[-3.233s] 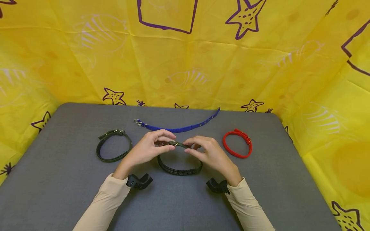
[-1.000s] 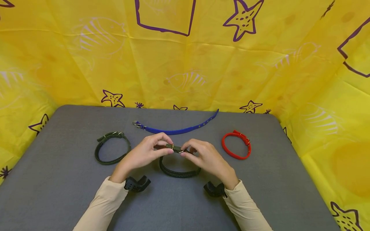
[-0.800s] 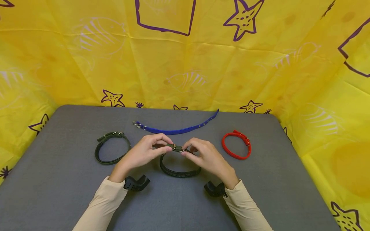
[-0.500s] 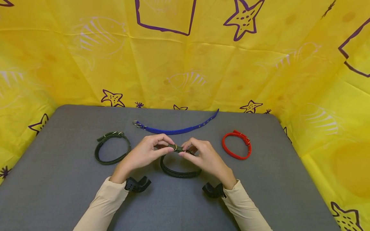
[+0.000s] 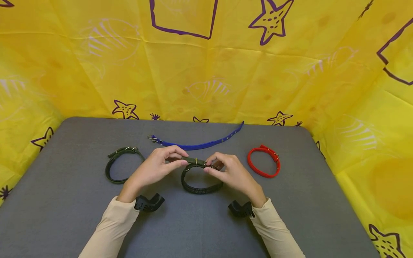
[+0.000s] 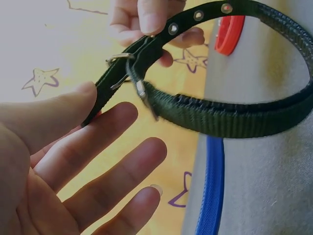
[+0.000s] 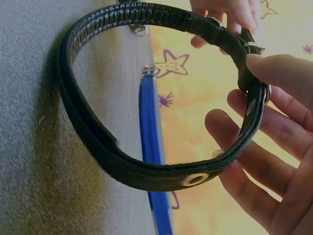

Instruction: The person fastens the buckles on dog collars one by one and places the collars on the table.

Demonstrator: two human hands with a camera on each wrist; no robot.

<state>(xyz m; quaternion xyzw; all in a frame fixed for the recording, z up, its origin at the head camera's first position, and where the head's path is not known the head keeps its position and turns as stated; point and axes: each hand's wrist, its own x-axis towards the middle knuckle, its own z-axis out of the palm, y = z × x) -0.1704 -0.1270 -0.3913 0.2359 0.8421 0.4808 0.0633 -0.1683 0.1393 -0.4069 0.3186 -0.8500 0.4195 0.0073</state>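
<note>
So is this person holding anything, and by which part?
Yes, the middle dark green collar. The left hand pinches its strap end; the right hand pinches it beside the metal fittings.

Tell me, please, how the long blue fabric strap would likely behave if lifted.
The long blue fabric strap would probably droop, being thin and unfastened. It looks light, being so narrow, though its metal buckle may weigh down one end.

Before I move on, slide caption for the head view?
Left hand and right hand pinch a green collar; blue collar, red collar and second green collar lie on the gray table.
</note>
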